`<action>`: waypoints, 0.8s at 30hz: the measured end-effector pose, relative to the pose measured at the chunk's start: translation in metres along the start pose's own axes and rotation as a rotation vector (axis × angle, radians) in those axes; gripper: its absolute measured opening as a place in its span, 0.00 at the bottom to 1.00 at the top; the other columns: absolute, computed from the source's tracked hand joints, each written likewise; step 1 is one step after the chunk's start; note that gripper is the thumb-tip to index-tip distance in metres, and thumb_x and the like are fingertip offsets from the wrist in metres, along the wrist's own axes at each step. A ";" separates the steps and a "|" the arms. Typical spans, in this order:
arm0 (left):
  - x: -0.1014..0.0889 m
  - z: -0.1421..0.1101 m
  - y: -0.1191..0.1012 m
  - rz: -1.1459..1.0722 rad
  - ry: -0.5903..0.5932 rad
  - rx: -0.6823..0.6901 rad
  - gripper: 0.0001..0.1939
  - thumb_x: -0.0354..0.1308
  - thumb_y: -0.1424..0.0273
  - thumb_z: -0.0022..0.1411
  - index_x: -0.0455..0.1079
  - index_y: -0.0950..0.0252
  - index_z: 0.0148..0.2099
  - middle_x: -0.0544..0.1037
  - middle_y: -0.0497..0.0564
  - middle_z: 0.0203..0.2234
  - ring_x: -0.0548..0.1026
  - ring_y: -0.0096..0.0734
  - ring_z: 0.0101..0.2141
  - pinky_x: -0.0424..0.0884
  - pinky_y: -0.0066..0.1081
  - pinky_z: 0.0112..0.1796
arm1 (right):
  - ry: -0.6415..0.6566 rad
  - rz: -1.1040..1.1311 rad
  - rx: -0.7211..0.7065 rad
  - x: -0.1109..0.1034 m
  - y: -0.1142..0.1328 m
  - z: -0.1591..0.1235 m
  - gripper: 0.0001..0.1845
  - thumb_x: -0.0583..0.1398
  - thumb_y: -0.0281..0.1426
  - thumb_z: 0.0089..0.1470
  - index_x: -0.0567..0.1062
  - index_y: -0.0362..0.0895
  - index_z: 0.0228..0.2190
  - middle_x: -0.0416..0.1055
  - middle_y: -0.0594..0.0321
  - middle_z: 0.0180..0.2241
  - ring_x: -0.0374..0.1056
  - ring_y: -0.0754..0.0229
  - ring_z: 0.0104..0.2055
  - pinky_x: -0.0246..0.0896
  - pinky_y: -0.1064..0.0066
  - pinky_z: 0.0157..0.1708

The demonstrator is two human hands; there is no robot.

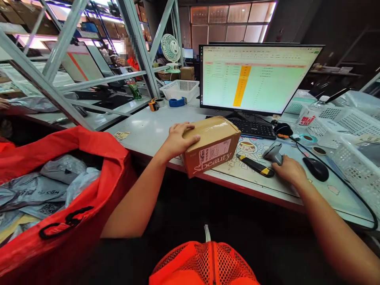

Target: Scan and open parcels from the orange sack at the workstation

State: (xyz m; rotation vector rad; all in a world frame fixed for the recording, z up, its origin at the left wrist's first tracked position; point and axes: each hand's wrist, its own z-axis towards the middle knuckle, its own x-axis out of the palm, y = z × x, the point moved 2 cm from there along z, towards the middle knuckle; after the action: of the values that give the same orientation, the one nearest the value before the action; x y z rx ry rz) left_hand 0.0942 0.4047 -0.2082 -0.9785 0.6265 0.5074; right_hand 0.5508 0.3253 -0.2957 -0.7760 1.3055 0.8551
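Cardboard box point(213, 138): lying on the counter point(142, 130), long axis running away rightward, near corner overhanging the edge.
Left hand point(179, 139): clasping the box's left end, thumb and fingers spanning it; being nearer.
Barcode scanner point(273, 153): sitting right of the box, right hand point(289, 170) wrapping its handle.
Utility knife point(255, 165): lying between box and scanner.
Keyboard point(253, 128): sitting behind the box.

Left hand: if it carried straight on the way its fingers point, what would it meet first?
The cardboard box, which the left hand already touches. Beyond it, probably the keyboard or the monitor; depth is unclear in this single view.
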 end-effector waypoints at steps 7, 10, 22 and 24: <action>-0.004 0.015 0.006 -0.034 0.019 0.086 0.33 0.59 0.46 0.61 0.73 0.58 0.62 0.69 0.54 0.67 0.59 0.50 0.70 0.51 0.50 0.73 | -0.036 0.304 -0.704 -0.074 0.021 -0.116 0.21 0.61 0.48 0.61 0.79 0.52 0.50 0.81 0.59 0.39 0.77 0.48 0.37 0.72 0.61 0.36; -0.002 0.019 0.008 -0.049 0.033 0.079 0.33 0.58 0.47 0.61 0.73 0.58 0.62 0.69 0.54 0.67 0.58 0.51 0.70 0.52 0.50 0.72 | -0.070 0.389 -0.979 -0.086 0.044 -0.163 0.28 0.65 0.40 0.57 0.76 0.57 0.59 0.81 0.61 0.49 0.79 0.49 0.45 0.76 0.60 0.43; -0.026 -0.052 -0.033 -0.166 -0.277 0.297 0.34 0.37 0.41 0.71 0.75 0.54 0.58 0.71 0.48 0.67 0.62 0.55 0.70 0.64 0.62 0.67 | -0.195 0.340 -0.575 -0.067 0.035 -0.085 0.26 0.59 0.52 0.62 0.78 0.51 0.53 0.80 0.57 0.40 0.77 0.45 0.41 0.71 0.60 0.40; -0.027 -0.088 -0.042 -0.095 -0.109 0.341 0.38 0.43 0.32 0.61 0.76 0.44 0.60 0.74 0.43 0.65 0.60 0.62 0.71 0.69 0.68 0.62 | -0.233 0.253 -0.363 -0.056 0.018 -0.046 0.30 0.57 0.56 0.61 0.78 0.48 0.52 0.79 0.52 0.37 0.77 0.40 0.42 0.70 0.56 0.42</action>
State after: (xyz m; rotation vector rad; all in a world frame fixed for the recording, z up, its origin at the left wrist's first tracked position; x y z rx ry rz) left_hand 0.0796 0.3052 -0.2001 -0.6503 0.5443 0.3519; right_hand 0.5092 0.2885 -0.2450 -0.7732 1.0662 1.3700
